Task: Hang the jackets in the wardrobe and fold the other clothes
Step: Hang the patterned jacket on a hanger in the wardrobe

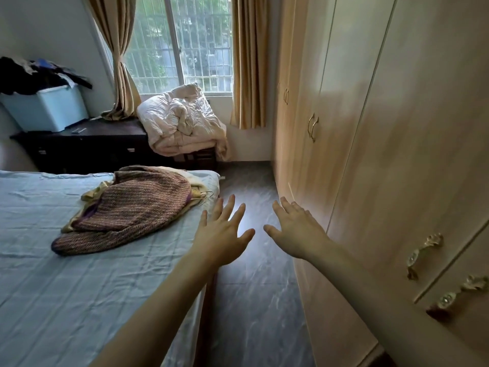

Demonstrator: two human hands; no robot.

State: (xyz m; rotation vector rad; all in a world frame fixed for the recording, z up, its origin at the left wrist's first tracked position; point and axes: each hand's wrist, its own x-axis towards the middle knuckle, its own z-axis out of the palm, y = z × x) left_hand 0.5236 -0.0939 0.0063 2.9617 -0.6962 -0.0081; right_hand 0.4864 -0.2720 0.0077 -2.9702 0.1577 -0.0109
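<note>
A brown and purple knitted garment point(132, 207) lies in a heap on the light blue bed point(66, 287), with yellowish cloth and a wire hanger point(205, 195) showing under its right side. Both of my hands reach forward, palms down, fingers spread and holding nothing. My left hand point(225, 231) hovers over the bed's right edge, just right of the heap. My right hand point(293, 229) hangs over the floor beside the wardrobe point(370, 154), whose light wooden doors are closed.
A narrow strip of dark tiled floor point(254, 287) runs between bed and wardrobe. Beyond the bed stand a dark dresser point(87, 144), a blue bin point(45, 107) topped with dark clothes, and a crumpled duvet point(182, 120) under the curtained window.
</note>
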